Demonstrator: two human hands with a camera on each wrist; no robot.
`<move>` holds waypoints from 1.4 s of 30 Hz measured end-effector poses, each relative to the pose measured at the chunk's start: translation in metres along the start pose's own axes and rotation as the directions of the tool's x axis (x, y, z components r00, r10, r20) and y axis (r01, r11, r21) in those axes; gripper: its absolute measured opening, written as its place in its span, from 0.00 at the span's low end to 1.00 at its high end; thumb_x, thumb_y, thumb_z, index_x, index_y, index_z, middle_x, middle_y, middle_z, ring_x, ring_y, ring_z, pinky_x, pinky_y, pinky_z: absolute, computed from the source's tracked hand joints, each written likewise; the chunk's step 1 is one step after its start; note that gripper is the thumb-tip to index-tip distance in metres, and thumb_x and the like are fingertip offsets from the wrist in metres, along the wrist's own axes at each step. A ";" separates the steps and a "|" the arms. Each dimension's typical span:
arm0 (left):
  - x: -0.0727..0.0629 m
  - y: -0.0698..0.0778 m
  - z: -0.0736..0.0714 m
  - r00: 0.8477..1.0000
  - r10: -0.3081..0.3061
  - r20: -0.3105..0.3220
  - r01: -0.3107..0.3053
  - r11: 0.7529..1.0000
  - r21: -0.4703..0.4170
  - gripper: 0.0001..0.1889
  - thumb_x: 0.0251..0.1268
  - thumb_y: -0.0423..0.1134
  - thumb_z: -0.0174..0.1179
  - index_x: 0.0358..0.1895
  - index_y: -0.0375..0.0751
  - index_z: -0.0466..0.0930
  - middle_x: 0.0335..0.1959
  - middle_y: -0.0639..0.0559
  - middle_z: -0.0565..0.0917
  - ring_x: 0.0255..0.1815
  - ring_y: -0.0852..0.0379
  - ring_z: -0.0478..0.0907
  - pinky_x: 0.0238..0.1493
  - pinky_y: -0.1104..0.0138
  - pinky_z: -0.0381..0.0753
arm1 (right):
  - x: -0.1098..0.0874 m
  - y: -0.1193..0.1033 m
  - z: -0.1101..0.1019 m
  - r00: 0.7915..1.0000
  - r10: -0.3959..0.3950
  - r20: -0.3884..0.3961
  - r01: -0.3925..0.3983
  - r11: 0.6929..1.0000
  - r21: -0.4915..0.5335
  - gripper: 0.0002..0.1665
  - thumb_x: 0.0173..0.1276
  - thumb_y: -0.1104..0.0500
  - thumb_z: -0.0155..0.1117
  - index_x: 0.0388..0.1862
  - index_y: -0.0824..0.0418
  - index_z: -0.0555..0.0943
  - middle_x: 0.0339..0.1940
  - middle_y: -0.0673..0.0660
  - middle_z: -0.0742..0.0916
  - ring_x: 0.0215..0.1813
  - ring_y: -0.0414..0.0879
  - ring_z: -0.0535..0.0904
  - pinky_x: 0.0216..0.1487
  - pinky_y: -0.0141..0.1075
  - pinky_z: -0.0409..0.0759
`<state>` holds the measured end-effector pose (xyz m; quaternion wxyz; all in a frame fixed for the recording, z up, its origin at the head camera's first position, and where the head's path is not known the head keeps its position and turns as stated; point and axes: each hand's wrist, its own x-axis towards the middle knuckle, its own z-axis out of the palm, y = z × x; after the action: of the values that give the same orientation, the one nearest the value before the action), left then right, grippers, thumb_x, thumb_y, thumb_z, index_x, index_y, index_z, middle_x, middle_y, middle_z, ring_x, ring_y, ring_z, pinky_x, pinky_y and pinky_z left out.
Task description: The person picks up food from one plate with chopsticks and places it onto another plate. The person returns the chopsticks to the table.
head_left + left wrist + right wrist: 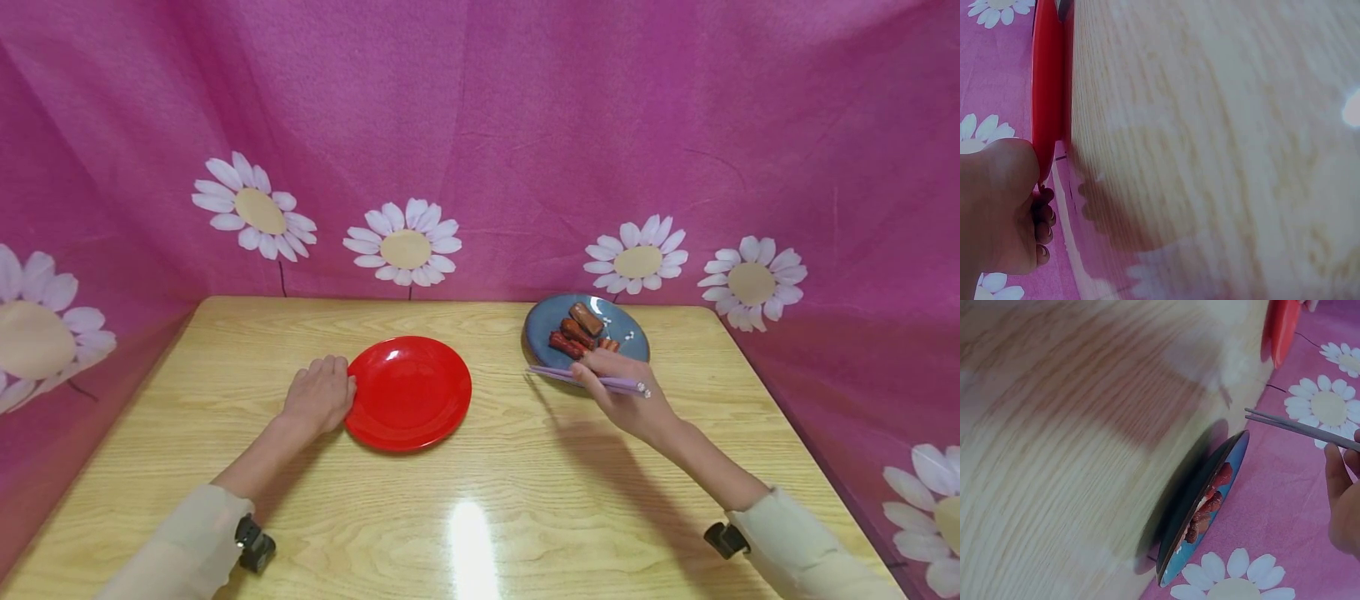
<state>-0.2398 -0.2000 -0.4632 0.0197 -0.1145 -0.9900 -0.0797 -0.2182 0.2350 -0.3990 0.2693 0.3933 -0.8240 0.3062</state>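
Observation:
A round red plate (408, 396) lies on the table left of centre. My left hand (321, 395) grips its left rim; in the left wrist view the thumb is at the rim of the red plate (1047, 81) and the fingers curl below. My right hand (633, 404) holds a pair of purple chopsticks (551, 372) over the near edge of a blue plate (542, 327). Several brown and reddish pieces of food (576, 335) lie on that plate, partly hidden by the hand. In the right wrist view the chopsticks (1297, 427) point away from the fingers, nothing between their tips.
The wooden table (390, 525) ends at a pink cloth (510, 150) printed with white daisies, which hangs behind and at both sides. The blue plate stands near the table's back edge. A small black device (255, 546) is on each sleeve.

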 end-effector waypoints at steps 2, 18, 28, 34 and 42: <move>0.000 -0.001 0.000 1.000 0.000 0.003 0.000 1.000 0.002 0.11 0.73 0.38 0.52 0.39 0.31 0.67 0.29 0.44 0.67 0.35 0.45 0.68 0.35 0.59 0.67 | -0.002 -0.001 0.000 1.000 -0.003 0.027 0.003 1.000 -0.022 0.17 0.62 0.70 0.68 0.23 0.54 0.73 0.20 0.43 0.69 0.23 0.35 0.61 0.25 0.28 0.60; 0.001 -0.002 0.001 1.000 -0.002 0.004 0.002 1.000 0.013 0.11 0.73 0.38 0.51 0.39 0.31 0.67 0.28 0.45 0.67 0.34 0.46 0.69 0.34 0.58 0.68 | -0.010 -0.006 0.006 0.989 -0.078 0.128 0.084 0.995 -0.049 0.20 0.78 0.45 0.54 0.31 0.54 0.81 0.24 0.42 0.77 0.27 0.34 0.69 0.26 0.29 0.70; 0.002 -0.002 -0.001 1.000 0.004 0.008 -0.004 1.000 0.018 0.11 0.74 0.38 0.50 0.38 0.31 0.67 0.28 0.45 0.67 0.34 0.45 0.69 0.34 0.58 0.68 | -0.021 -0.016 0.009 0.963 -0.098 0.252 0.109 0.994 -0.028 0.05 0.67 0.56 0.69 0.35 0.55 0.81 0.33 0.44 0.79 0.29 0.34 0.74 0.31 0.28 0.74; 0.001 -0.001 -0.001 1.000 0.015 0.008 -0.015 1.000 0.024 0.10 0.74 0.38 0.50 0.38 0.32 0.66 0.28 0.45 0.67 0.33 0.46 0.68 0.34 0.59 0.67 | -0.030 -0.018 0.017 0.935 -0.148 0.323 0.168 0.985 -0.036 0.07 0.64 0.61 0.73 0.37 0.57 0.81 0.35 0.46 0.79 0.33 0.36 0.77 0.32 0.32 0.78; 0.002 -0.002 -0.001 1.000 0.004 0.014 -0.005 1.000 0.011 0.10 0.74 0.38 0.50 0.38 0.32 0.67 0.29 0.45 0.68 0.35 0.45 0.69 0.34 0.59 0.67 | -0.039 -0.024 0.026 0.909 -0.148 0.391 0.197 0.976 -0.088 0.15 0.57 0.72 0.70 0.39 0.56 0.81 0.39 0.49 0.78 0.30 0.40 0.77 0.28 0.31 0.77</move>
<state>-0.2419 -0.2012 -0.4626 0.0136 -0.1172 -0.9903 -0.0733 -0.1823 0.2234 -0.4361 0.1540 0.4991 -0.8401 0.1462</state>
